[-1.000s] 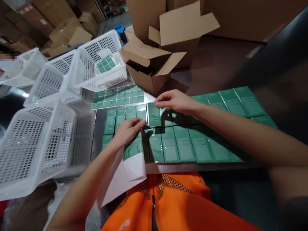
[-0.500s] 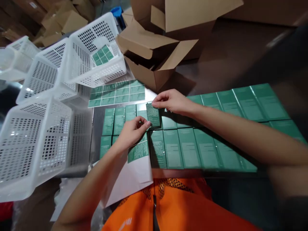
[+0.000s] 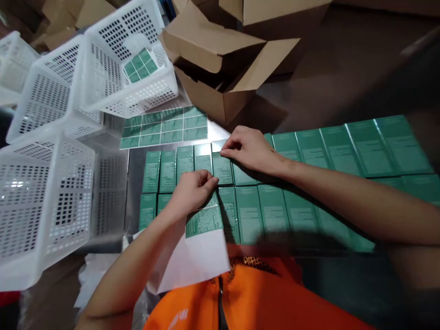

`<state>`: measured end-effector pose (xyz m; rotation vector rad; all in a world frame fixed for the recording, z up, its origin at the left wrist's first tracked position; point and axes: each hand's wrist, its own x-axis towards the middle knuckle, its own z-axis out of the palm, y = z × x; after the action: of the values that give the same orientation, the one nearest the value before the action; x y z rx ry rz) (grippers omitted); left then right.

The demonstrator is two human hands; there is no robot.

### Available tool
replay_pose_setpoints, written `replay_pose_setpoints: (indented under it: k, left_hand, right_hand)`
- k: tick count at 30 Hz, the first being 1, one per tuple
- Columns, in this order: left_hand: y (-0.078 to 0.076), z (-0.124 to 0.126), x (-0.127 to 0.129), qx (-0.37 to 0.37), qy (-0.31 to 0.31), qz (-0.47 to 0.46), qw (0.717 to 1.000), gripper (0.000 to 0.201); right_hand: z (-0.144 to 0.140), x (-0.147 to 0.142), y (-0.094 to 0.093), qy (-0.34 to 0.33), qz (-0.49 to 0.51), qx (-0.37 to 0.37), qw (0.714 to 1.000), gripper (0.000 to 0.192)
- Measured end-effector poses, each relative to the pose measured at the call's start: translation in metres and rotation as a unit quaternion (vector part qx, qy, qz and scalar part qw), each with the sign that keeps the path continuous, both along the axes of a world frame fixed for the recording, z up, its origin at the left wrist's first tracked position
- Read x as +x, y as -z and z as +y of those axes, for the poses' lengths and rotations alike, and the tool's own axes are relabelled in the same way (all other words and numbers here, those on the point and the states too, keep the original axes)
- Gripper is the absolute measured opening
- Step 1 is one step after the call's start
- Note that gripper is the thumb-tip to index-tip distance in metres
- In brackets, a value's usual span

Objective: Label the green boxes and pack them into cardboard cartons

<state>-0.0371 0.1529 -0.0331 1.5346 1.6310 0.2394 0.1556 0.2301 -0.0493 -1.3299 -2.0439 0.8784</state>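
Observation:
Two rows of green boxes (image 3: 249, 213) lie side by side in front of me. Over one box of the far row is a green sticker (image 3: 222, 168), lined up with that box. My right hand (image 3: 252, 149) pinches its upper edge, thumb and forefinger together. At its lower left corner, the fingertips of my left hand (image 3: 196, 190) are closed on it. Whether the sticker touches the box all over, I cannot tell. Beneath my left hand lies a white backing sheet (image 3: 206, 252) with green stickers on its upper part, partly hidden by the hand.
White perforated baskets (image 3: 48, 201) stand at the left; one holds sheets of green stickers (image 3: 140, 65). A larger sticker sheet (image 3: 165, 127) lies behind the boxes. An open cardboard box (image 3: 213, 98) stands beyond it on the dark table (image 3: 337, 82).
The sticker has come down from a slightly skewed position into line with the box. Both hands have shifted slightly right in view and still pinch it.

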Motion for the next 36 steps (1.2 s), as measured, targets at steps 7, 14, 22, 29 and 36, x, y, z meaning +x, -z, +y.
replay_pose_setpoints:
  k: [7,14,22,29,36]
  left_hand:
    - [-0.002,0.004,0.005,-0.001,0.009,0.068,0.998,0.030]
    - [-0.003,0.007,0.007,-0.002,0.023,0.079,0.997,0.028]
    - [-0.011,0.019,0.014,-0.004,0.094,0.198,0.976,0.024]
    - [-0.017,0.001,-0.001,0.067,0.031,0.158,0.985,0.023]
    - [-0.041,-0.047,-0.011,0.273,-0.167,0.100,0.942,0.038]
  right_hand:
    - [0.001,-0.001,0.006,-0.004,-0.009,0.011,1.000,0.003]
    - [0.002,-0.001,0.006,-0.003,-0.016,0.007,1.000,0.004]
    - [-0.002,-0.004,0.013,0.039,0.004,0.027,0.999,0.025]
    - [0.005,-0.006,0.015,0.038,-0.033,-0.031,0.998,0.038]
    - [-0.004,0.009,-0.018,-0.019,-0.044,-0.064,0.997,0.039]
